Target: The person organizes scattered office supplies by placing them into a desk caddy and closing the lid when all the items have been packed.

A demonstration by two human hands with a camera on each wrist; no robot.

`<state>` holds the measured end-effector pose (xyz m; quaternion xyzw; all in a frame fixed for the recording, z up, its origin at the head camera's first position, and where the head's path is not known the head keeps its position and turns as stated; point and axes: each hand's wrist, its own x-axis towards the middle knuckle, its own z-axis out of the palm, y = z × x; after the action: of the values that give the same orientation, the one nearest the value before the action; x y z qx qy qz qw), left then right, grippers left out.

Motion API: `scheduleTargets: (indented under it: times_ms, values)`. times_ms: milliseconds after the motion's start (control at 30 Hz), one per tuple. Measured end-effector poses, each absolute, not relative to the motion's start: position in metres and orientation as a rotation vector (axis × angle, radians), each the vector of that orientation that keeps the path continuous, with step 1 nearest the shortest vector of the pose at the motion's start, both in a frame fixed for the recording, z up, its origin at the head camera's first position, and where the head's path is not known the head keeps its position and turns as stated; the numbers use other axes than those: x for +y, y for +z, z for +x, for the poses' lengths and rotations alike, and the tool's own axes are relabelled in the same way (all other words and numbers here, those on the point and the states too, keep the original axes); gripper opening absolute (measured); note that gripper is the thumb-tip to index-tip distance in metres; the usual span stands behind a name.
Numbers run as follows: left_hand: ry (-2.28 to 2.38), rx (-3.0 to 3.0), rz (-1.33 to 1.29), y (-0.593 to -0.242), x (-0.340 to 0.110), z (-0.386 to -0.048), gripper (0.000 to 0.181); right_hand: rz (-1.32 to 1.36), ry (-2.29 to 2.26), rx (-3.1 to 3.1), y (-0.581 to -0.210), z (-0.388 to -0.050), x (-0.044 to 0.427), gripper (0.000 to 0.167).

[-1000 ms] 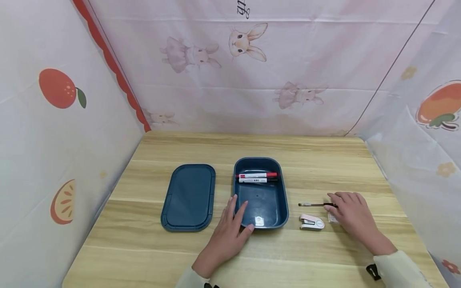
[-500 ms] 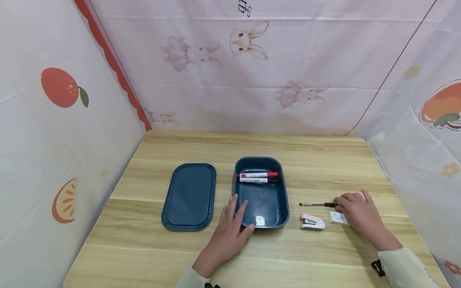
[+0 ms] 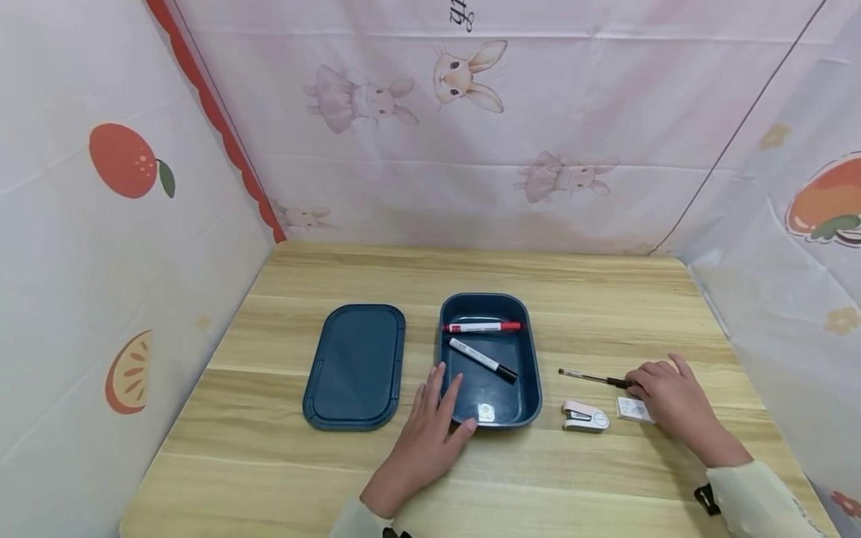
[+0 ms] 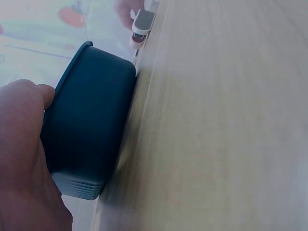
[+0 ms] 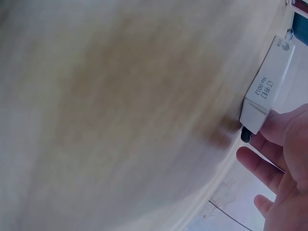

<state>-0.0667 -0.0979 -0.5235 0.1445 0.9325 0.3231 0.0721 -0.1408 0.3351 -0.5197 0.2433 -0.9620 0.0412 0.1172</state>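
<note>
Rabbit- and fruit-printed sheets (image 3: 417,190) wall in a wood-grain table (image 3: 269,486), forming a draped booth.

left hand (image 4: 21,149) against a teal box (image 4: 91,110) on pale wooden table (image 4: 216,120), stapler (image 4: 144,21) beyond

“订书钉”, “No.0012” on white box (image 5: 265,86), “th” on pink backdrop (image 3: 464,142)

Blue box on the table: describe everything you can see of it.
The box is dark blue, apparently smooth plastic, rectangular with rounded corners and a narrow rim; the left wrist view shows ridges at one end. It stands upright and uncovered on the table, to the right of a dark blue lid. Inside, a red-capped marker lies crosswise near the far end, a black-capped marker slantwise nearer. The left hand touches the near-left corner.
</note>
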Motion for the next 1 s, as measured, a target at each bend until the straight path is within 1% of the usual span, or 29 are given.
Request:
scheduleTargets:
  times_ms: [400, 633, 800, 1000]
  values:
    - [0.986, 2.777, 0.416, -0.522, -0.099, -0.067, 0.071, 0.713, 0.119, -2.735, -0.512, -0.14, 0.328, 0.013]
    - [0.988, 2.774, 0.421, -0.522, -0.099, -0.066, 0.071, 0.635, 0.236, -2.703, -0.501, -0.14, 0.311, 0.016]
    - [0.995, 2.779, 0.431, -0.524, -0.099, -0.067, 0.071, 0.655, 0.265, -2.642, -0.489, -0.143, 0.297, 0.013]
    - [1.005, 2.785, 0.436, -0.524, -0.099, -0.067, 0.071, 0.706, 0.216, -2.6, -0.478, -0.148, 0.281, 0.013]
